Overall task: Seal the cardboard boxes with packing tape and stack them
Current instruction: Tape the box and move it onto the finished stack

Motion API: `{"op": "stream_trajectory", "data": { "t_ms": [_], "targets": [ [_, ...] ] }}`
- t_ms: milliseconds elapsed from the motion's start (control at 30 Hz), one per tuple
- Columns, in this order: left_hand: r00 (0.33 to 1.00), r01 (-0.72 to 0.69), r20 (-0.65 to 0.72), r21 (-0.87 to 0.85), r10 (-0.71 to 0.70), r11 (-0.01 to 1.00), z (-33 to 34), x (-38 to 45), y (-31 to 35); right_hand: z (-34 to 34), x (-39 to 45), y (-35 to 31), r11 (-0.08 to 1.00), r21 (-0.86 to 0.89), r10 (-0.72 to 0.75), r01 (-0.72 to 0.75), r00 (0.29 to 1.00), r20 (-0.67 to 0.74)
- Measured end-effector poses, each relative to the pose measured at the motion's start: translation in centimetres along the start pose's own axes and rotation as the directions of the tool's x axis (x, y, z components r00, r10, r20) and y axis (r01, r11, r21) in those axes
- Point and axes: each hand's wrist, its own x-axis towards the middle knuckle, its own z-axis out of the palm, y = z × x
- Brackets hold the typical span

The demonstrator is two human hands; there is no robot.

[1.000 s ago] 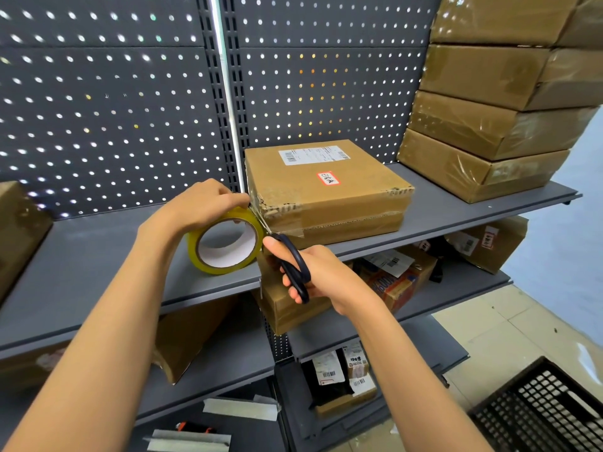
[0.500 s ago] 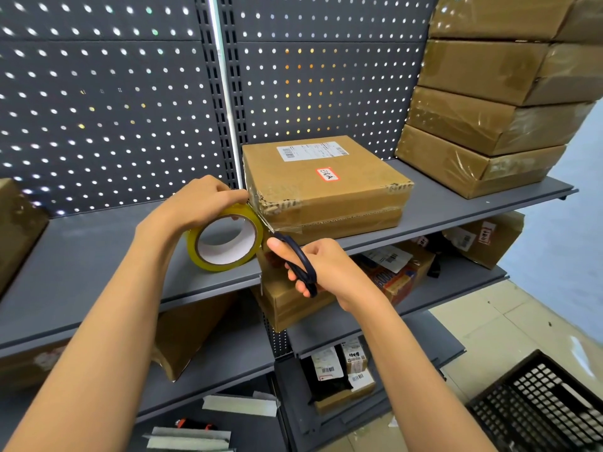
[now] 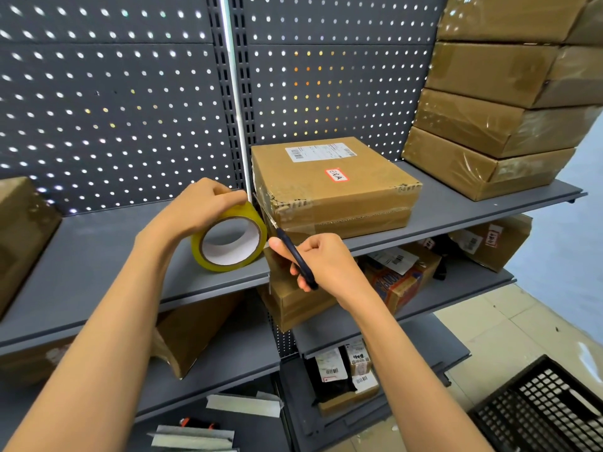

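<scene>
Little has shifted over the last second: the right hand (image 3: 321, 262) has drawn a touch rightward and its thumb has come forward along the scissors (image 3: 295, 256), while the left hand (image 3: 202, 212) keeps the tape roll (image 3: 230, 239) where it was at the near left corner of the cardboard box (image 3: 332, 187). That box sits on the grey shelf (image 3: 98, 256) against the pegboard, with a white shipping label and a small red sticker on top; older tape shows crinkled along its front seam. It looks stiff-walled and probably fairly light, and the glossy taped faces may be slippery, so for stacking I would take it by both side walls low down, not by the lid. A stack of sealed boxes (image 3: 499, 132) stands well apart to the right on the same shelf. The left hand's fingers curl over the roll's top rim, the roll standing on edge on the shelf, just beside the box corner. A short clear strip seems to run from roll to box, though it is hard to make out. The right hand is closed round the black scissor handles, blade tips pointing up into the gap between roll and box, just beside both. Judging by this, the strip is about to be cut; the thin tape could curl back on itself once freed
</scene>
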Motion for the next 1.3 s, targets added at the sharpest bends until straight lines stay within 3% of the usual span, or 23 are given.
{"op": "stream_trajectory", "data": {
  "t_ms": [167,267,400,600,833,1167,1300],
  "targets": [
    [0.997,0.004,-0.075,-0.05,-0.008,0.999,-1.5,-0.7,-0.4,0.2,0.3,-1.1,0.999,0.022,-0.033,0.033,0.999,-0.007],
    [0.987,-0.032,-0.156,0.031,0.037,0.999,-2.5,-0.8,-0.6,0.7,0.5,-1.5,0.993,0.04,-0.113,0.113,0.994,-0.002],
    [0.964,-0.103,-0.232,0.128,0.131,0.986,-2.9,-0.9,-0.7,0.9,0.6,-2.4,0.965,-0.064,-0.256,0.253,0.965,-0.052],
    [0.967,-0.095,-0.214,0.197,0.137,0.976,-1.6,-0.8,-1.3,-0.3,1.4,-3.8,0.867,-0.326,-0.454,0.376,0.866,-0.209],
    [0.96,-0.087,-0.214,0.391,0.183,0.916,0.6,-0.1,-2.4,-4.7,3.2,-4.6,0.749,-0.625,-0.556,0.219,0.72,-0.415],
    [0.994,-0.022,-0.083,0.46,0.068,0.888,2.8,0.8,-3.9,-9.0,4.0,-3.1,0.793,-0.573,-0.531,0.208,0.697,-0.481],
    [0.978,0.051,-0.202,0.478,0.053,0.877,2.2,0.8,-1.6,-11.6,5.3,-2.4,0.792,-0.567,-0.541,0.228,0.692,-0.478]
  ]
}}
